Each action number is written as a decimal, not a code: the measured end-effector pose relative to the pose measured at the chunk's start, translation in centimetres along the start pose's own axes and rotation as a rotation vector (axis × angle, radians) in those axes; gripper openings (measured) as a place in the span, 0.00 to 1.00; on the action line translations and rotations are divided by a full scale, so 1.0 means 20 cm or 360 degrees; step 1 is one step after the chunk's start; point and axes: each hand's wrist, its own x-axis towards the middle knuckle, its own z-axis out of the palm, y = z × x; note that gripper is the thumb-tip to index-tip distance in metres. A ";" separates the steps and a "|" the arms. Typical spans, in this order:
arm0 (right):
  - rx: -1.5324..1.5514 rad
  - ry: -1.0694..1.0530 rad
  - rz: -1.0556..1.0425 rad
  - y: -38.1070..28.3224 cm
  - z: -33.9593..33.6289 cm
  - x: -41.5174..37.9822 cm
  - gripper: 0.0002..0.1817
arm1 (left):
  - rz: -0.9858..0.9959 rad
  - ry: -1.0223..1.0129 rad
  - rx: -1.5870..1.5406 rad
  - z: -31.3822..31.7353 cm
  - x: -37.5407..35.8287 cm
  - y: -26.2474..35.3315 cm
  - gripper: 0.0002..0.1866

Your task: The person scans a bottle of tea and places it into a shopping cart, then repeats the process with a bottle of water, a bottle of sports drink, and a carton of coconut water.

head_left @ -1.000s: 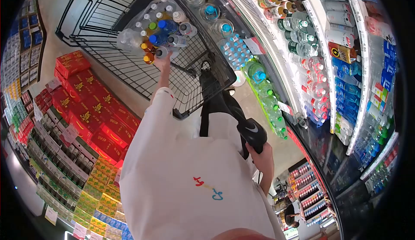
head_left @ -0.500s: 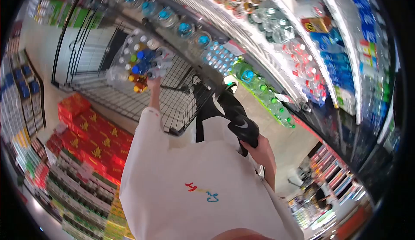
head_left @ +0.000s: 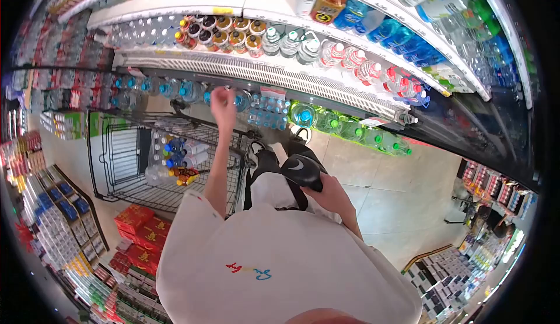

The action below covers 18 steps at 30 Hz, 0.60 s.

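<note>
My left hand is raised in front of the shelf edge, over large blue-capped bottles standing low down. Its fingers are loosely bent and apart, with nothing visible in them. Below it to the left, a black wire shopping cart carries several bottles with blue, white and yellow caps. My right hand is closed on a black bag with a white swoosh, in front of my body. Part of the bag is hidden by that hand.
A lit shelf of bottled drinks runs across the front. Green-capped bottles stand low beside it. Red boxes are stacked at lower left, and tiled floor shows on the right.
My left hand has left the bottles in the cart and risen toward the shelf. The view has turned, so the shelf lies more level. My right hand still grips the bag.
</note>
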 end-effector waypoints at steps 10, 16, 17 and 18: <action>0.0359 0.0378 -0.0028 0.50 -0.36 -0.10 0.18 | 0.0556 -0.0666 0.0204 1.48 0.97 0.60 0.44; 0.0412 0.0436 0.0306 0.66 -0.51 -0.16 0.18 | 0.0389 -0.0774 0.0582 1.62 1.21 0.50 0.28; 0.0422 0.0433 0.0306 0.68 -0.53 -0.16 0.18 | 0.0392 -0.0779 0.0591 1.57 1.12 0.53 0.28; 0.0444 0.0442 0.0282 0.69 -0.54 -0.16 0.18 | 0.0433 -0.0606 0.0518 1.54 1.04 0.55 0.33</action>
